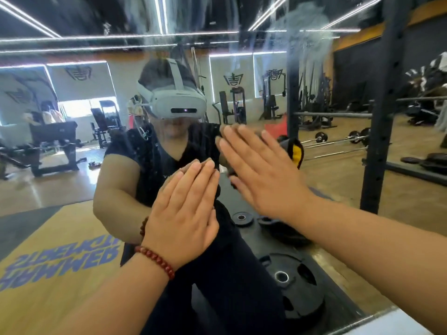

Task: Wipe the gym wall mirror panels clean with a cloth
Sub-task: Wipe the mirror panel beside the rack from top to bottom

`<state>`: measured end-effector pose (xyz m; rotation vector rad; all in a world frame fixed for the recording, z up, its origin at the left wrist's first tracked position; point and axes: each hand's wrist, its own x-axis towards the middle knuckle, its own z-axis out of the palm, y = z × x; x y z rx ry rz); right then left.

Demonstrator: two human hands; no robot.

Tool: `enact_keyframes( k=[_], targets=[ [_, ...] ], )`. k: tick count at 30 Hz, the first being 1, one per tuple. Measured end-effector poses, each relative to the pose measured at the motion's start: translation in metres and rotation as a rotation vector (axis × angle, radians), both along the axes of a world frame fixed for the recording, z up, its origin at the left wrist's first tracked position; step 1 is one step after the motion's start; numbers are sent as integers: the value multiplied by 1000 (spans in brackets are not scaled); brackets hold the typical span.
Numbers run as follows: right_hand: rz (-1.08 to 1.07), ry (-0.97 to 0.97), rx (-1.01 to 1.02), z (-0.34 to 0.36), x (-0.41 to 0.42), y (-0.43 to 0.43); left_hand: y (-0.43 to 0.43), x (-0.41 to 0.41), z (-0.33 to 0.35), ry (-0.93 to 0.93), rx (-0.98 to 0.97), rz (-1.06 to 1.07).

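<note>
The mirror [72, 146] fills nearly the whole frame. Before it, at centre, the left hand [183, 213] lies flat with fingers straight; the right hand [261, 170] is just right of it and higher, also flat. A bead bracelet [154, 261] sits on the left wrist, lower centre. A rack upright [384, 117] stands at right, weight plates [290, 281] reflected lower right.

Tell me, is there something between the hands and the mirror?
Nothing visible. The left hand and the right hand are both flat and open against the mirror, each meeting its own reflection. No cloth shows under either palm. White smears sit higher up the glass, above both hands.
</note>
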<state>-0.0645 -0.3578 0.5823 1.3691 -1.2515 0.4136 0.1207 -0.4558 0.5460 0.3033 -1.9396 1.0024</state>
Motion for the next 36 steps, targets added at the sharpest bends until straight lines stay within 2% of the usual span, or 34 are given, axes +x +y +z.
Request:
enact_keyframes(
  k=[2, 4, 8, 11, 15, 17, 21, 23, 24, 27, 29, 33, 36],
  targets=[
    [17, 147, 106, -11, -4, 7, 4, 3, 9, -8, 7, -32],
    [32, 201, 126, 12, -6, 5, 4, 8, 30, -3, 10, -69],
    [52, -5, -51, 93, 2, -11, -7, 9, 95, 104, -70, -42],
    [55, -59, -133, 94, 7, -15, -11, 3, 123, 139, -71, -16],
    [42, 29, -40, 60, 11, -13, -13, -1, 122, 138, -59, -5],
    [58, 41, -21, 84, 11, -15, -12, -1, 121, 139, -51, -2],
    [47, -84, -138, 162, 10, -18, -9, -1, 125, 118, -50, 6],
    [55, -131, -178, 166, 11, -20, -8, 2, 129, 114, -47, -15],
    [59, -113, -164, 155, 10, -19, -7, 4, 133, 116, -52, -26],
    [38, 99, 3, 114, 3, -14, -9, 7, 160, 146, -67, -24],
    [31, 146, 60, 127, -4, -9, -11, 4, 180, 156, -86, -1],
    [29, -116, -100, 212, -1, -8, -12, -1, 194, 133, -89, 60],
    [16, -118, -145, 218, 0, -10, -15, 1, 189, 127, -87, 74]
  ],
)
